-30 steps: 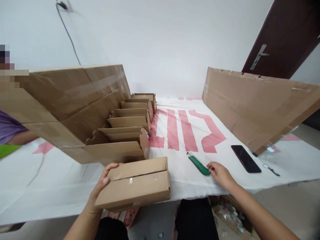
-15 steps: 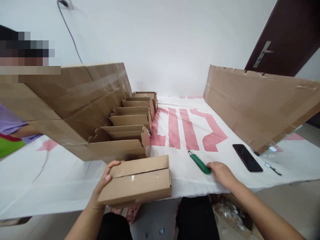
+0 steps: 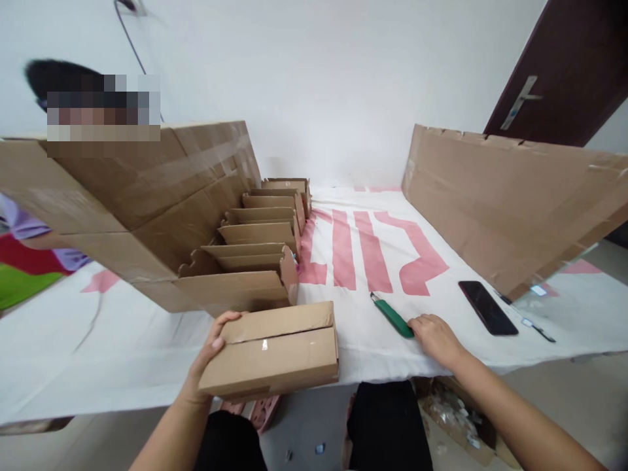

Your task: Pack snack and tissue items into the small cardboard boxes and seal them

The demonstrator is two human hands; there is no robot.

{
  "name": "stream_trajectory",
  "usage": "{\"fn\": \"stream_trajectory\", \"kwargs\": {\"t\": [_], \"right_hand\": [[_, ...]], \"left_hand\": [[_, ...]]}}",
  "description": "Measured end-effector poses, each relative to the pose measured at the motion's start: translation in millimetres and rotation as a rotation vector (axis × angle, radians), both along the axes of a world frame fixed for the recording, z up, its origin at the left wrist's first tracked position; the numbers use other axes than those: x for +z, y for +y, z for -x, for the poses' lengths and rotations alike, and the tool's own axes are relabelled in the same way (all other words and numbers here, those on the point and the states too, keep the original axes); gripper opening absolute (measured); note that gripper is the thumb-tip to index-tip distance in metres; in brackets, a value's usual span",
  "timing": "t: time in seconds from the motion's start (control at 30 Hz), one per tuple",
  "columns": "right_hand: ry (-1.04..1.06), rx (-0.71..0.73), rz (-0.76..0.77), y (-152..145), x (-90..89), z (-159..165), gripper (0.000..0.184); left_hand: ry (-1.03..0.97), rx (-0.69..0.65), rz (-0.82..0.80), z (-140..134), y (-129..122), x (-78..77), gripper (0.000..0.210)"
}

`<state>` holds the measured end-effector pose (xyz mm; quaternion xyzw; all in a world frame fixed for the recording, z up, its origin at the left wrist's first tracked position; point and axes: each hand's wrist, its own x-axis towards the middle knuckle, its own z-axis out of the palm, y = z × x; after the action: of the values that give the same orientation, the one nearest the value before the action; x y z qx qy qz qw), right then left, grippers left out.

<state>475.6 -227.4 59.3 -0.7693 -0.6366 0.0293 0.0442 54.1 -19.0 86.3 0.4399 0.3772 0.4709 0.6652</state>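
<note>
A closed cardboard box [image 3: 275,360] with a taped lid seam lies at the table's front edge. My left hand [image 3: 210,353] is wrapped around its left end, thumb on the top. To the right, my right hand [image 3: 436,337] has its fingers closed on the rear end of a green utility knife [image 3: 394,318]. The knife rests on the white cloth, its tip pointing away and to the left. The undersides of my right fingers are hidden.
Several open cardboard boxes [image 3: 230,288] stand in a row against a tall cardboard panel [image 3: 161,190]. Another panel [image 3: 505,203] stands at right, near a black phone [image 3: 487,307]. A person [image 3: 73,72] is behind the left panel. An open carton [image 3: 490,435] sits below.
The person behind the left panel has shifted further into view. My camera view has moved slightly. Both hands keep their holds on the box and the knife.
</note>
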Motion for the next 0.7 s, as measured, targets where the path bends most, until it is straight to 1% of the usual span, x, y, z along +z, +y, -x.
{"fn": "stream_trajectory", "kwargs": {"t": [0.1,0.27,0.4,0.5,0.6,0.63,0.7], "right_hand": [[0.058,-0.029,-0.026,-2,-4.0,-2,0.026],[0.216,-0.157,-0.092,-7,-12.0,-18,0.030],[0.324,-0.225,-0.126,-26,-10.4,-34,0.033],[0.389,-0.212,-0.095,-49,-6.9,-36,0.026],[0.421,-0.176,-0.071,-70,-6.5,-28,0.028],[0.426,-0.166,-0.070,-75,-7.3,-24,0.026],[0.431,-0.155,-0.077,-81,-9.4,-17,0.016]], "left_hand": [[-0.004,-0.003,-0.009,1,0,-1.1,0.057],[-0.012,-0.011,0.019,0,-1,1.2,0.058],[-0.007,0.004,0.048,0,0,2.2,0.061],[-0.008,0.026,0.070,-1,1,0.8,0.062],[-0.006,0.036,0.065,-2,1,-0.3,0.060],[-0.007,0.036,0.060,-2,1,-0.4,0.059],[-0.008,0.037,0.050,-3,1,-0.2,0.058]]}}
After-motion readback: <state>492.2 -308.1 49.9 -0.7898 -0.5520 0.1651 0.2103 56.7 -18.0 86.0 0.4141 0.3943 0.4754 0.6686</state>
